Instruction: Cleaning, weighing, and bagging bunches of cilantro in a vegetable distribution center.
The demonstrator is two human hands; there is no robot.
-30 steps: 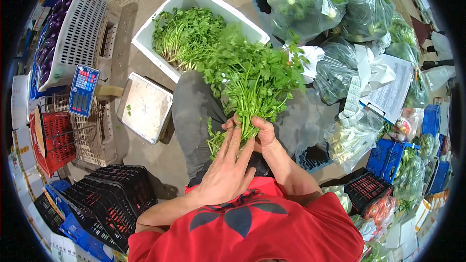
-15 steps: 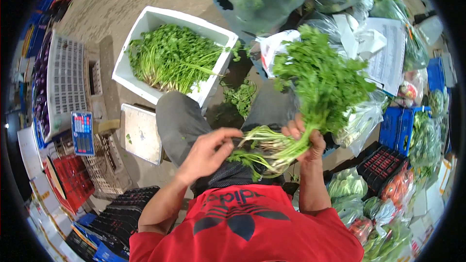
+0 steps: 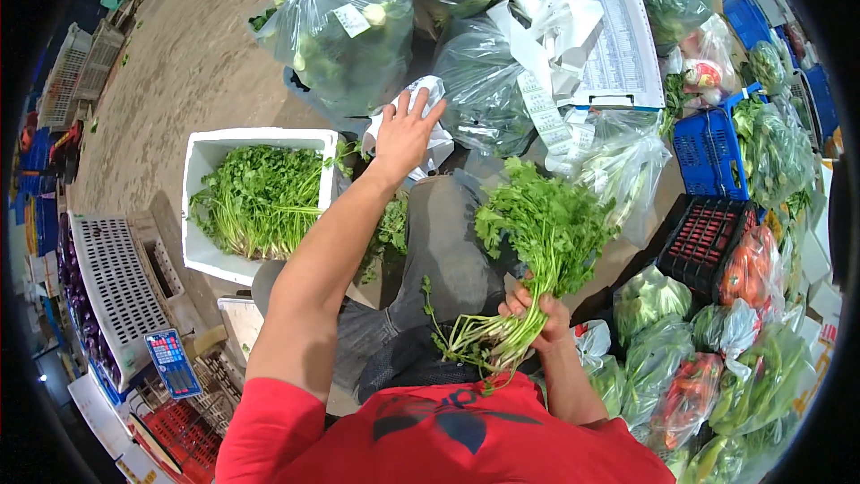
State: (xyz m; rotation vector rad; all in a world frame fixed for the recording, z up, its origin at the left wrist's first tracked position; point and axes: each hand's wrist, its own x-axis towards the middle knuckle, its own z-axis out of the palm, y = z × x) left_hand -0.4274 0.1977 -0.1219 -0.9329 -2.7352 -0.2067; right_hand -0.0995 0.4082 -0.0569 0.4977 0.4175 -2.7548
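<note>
My right hand [image 3: 540, 315] is closed round the stems of a bunch of coriander [image 3: 548, 233], held above my lap. Its leaves point away from me, while the pale root ends and a few loose sprigs hang near my waist. My left hand [image 3: 405, 136] reaches far forward with fingers stretched out over a white plastic bag [image 3: 435, 154] beyond my knee. It appears to touch the bag; whether it grips any of it, I cannot tell. More coriander [image 3: 260, 202] lies in a white foam box [image 3: 190, 188] to the left.
Large clear bags of vegetables [image 3: 345, 54] stand ahead. A clipboard with paper [image 3: 618, 36] lies at the far right, near a blue crate [image 3: 708, 157] and a black crate [image 3: 705, 246]. A blue scale panel [image 3: 173, 364] and white crate [image 3: 116, 273] are at the left.
My left hand has left the stems and stretched forward to the white plastic bag. The right hand still holds the coriander, slightly lower. My view has turned to the right.
</note>
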